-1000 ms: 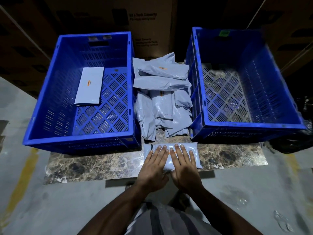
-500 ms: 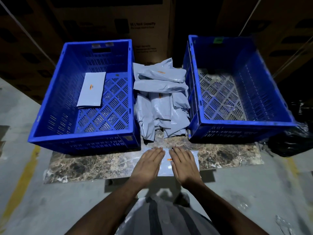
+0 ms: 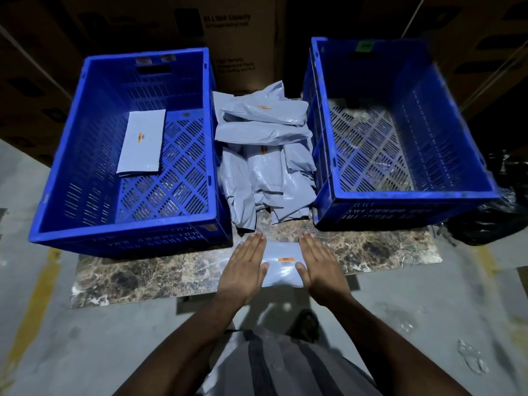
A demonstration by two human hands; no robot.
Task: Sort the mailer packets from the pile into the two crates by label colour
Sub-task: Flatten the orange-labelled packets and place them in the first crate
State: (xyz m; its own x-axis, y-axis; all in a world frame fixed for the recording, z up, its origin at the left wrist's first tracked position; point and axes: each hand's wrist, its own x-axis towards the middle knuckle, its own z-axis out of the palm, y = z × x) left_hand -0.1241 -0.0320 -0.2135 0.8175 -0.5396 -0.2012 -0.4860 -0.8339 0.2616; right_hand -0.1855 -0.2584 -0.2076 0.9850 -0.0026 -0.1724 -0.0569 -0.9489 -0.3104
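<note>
Pressing flat, both hands (image 3: 281, 265) on packet (image 3: 283, 264)

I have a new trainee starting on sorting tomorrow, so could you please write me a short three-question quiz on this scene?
1. True or false: the right crate already holds a packet.
2. What colour is the label on the packet on the slab between the left hand and right hand?
A. green
B. orange
C. white
3. Fill in: the pile of packets lies ____ the two crates.

Key
1. False: only its perforated floor shows; the one sorted packet lies in the left crate.
2. B. The sorted packet also bears an orange label.
3. Between.
</note>
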